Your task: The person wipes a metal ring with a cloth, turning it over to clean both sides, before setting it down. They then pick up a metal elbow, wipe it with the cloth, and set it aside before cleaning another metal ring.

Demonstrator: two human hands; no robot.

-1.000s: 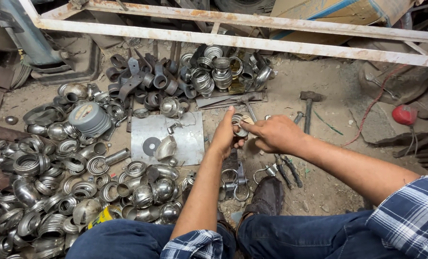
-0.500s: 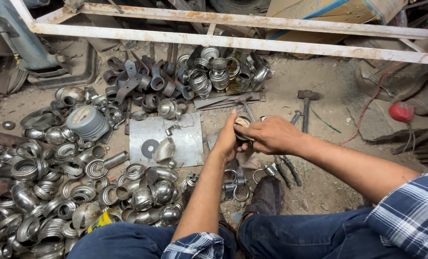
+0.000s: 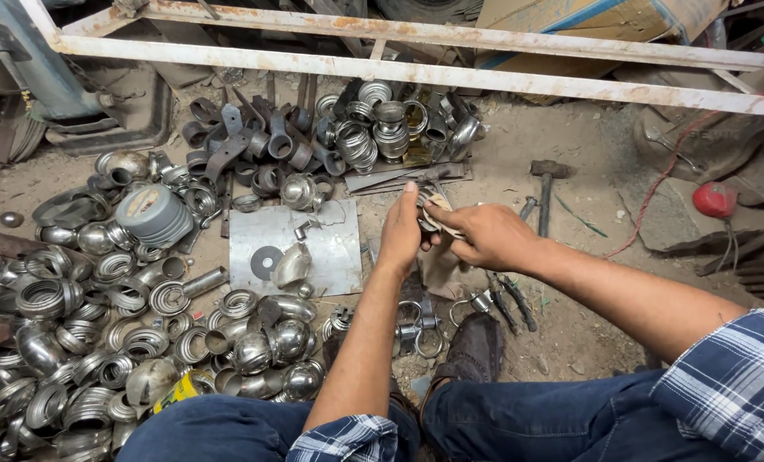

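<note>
My left hand [image 3: 402, 231] and my right hand [image 3: 483, 236] meet over the dirt floor, both gripping a small round metal ring part [image 3: 434, 211] between them. Its shape is mostly hidden by my fingers. Just left of my hands lies a flat steel plate [image 3: 331, 257] with a washer [image 3: 266, 262] and a bent shiny piece [image 3: 293, 265] on it. Below my hands, a few ring clamps [image 3: 418, 325] rest on the ground near my shoe [image 3: 472, 349].
Heaps of shiny steel rings and domed caps [image 3: 100, 334] cover the left floor. Dark brackets and more rings [image 3: 331, 128] pile up at the back. A hammer [image 3: 546, 184], pliers [image 3: 510, 299], a red object [image 3: 714, 200] and a rusty white frame bar [image 3: 450, 75] lie around.
My hands have stayed together on the metal part, with only a slight shift of the fingers. The view has tilted a little.
</note>
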